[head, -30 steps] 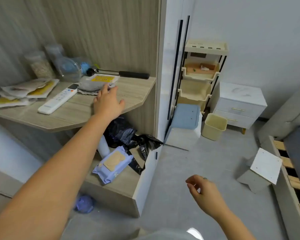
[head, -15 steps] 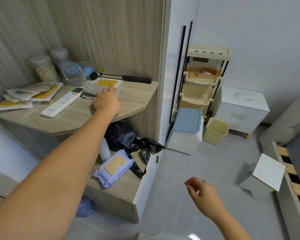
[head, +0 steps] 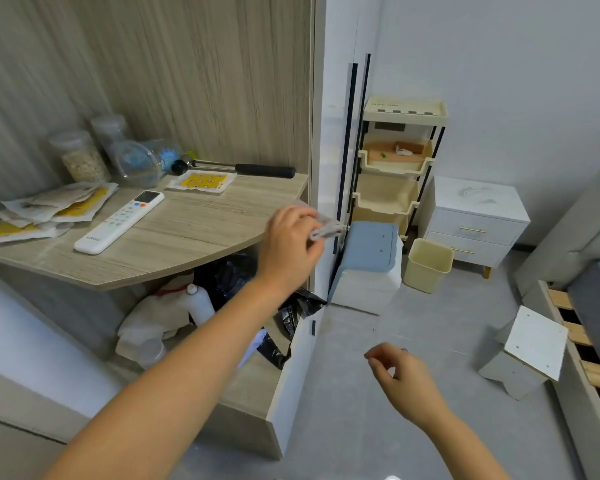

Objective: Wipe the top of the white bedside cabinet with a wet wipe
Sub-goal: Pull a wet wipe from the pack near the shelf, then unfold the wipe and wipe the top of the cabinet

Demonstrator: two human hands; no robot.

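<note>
Fingers (head: 305, 216) of the left hand (head: 291, 244) pinch what looks like a crumpled wet wipe (head: 326, 228) (blurred) off the shelf's (head: 187, 233) right edge; right hand (head: 402, 379) hangs loosely curled, empty; white bedside cabinet (head: 478, 216) stands well apart by the far wall

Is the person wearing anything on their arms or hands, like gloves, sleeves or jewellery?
No gloves and no sleeves: both forearms are bare as far as the picture shows. The left hand carries nothing worn that can be seen. The right hand seems to have a small dark ring on one finger, though it is too small to tell for sure.
</note>
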